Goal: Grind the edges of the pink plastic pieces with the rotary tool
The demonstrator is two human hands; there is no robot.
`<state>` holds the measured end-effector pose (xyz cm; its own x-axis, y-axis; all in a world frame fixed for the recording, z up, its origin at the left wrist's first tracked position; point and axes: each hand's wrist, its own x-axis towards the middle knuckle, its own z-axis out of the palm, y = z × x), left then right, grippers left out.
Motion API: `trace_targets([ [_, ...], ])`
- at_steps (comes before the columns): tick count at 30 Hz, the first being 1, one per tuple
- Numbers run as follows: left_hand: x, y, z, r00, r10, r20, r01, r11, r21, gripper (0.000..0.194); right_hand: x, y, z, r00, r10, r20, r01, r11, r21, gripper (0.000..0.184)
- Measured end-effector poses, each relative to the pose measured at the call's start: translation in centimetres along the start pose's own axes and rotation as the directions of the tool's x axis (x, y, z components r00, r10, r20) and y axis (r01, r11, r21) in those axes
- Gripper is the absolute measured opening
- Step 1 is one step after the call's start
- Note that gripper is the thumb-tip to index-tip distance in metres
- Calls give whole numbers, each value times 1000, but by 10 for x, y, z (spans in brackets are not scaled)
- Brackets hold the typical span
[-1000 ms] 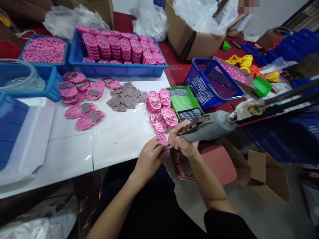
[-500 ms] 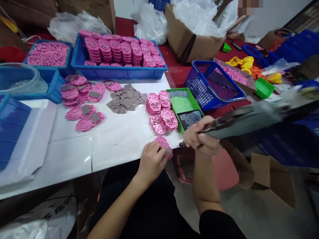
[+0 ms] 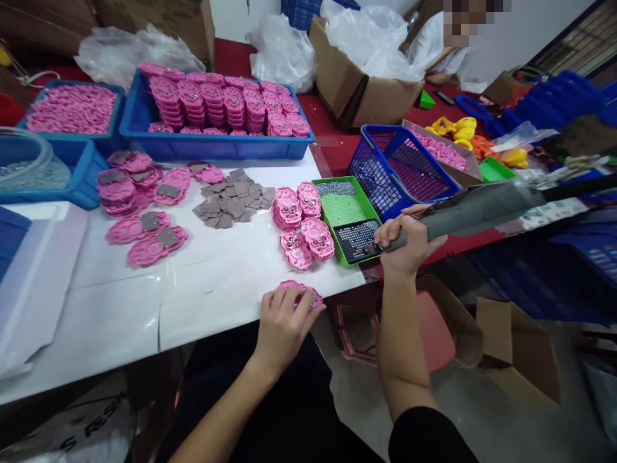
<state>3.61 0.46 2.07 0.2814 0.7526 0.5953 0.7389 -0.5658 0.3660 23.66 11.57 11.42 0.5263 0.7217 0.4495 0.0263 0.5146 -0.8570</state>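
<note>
My left hand (image 3: 284, 318) is closed on a pink plastic part (image 3: 292, 285) at the table's front edge, its fingers over a small grey plate. In my right hand (image 3: 407, 243) is a grey power screwdriver (image 3: 482, 209), held nearly level, its tip over the black screw tray (image 3: 349, 239). That perforated tray sits in the near half of a green bin (image 3: 344, 260); small screws fill parts of it. Left of the bin lie several pink parts with screws (image 3: 315, 238). Flat grey plates (image 3: 234, 199) form a heap at mid-table.
Pink parts topped with grey plates (image 3: 157, 245) lie at left. A blue tray (image 3: 216, 146) with stacked pink parts stands behind. A blue basket (image 3: 405, 173) is beside the green bin. A pink stool (image 3: 434, 331) and open carton (image 3: 520, 347) are below right. Another person (image 3: 434, 38) is at the back.
My right hand has brought the screwdriver from near the pink part up to the black screw tray. My left hand still holds the part on the table. The whole view has shifted slightly.
</note>
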Motion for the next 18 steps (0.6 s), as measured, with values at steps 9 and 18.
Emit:
trace_targets([
  [9,-6,-9,-15,986,39,165,-25,996,-86,40,1,9,-1,999,17,-33,-18,999,-27,17],
  [18,4,-6,-13,984,32,176,-36,999,17,29,-3,7,2,999,39,-37,-40,999,-30,19],
])
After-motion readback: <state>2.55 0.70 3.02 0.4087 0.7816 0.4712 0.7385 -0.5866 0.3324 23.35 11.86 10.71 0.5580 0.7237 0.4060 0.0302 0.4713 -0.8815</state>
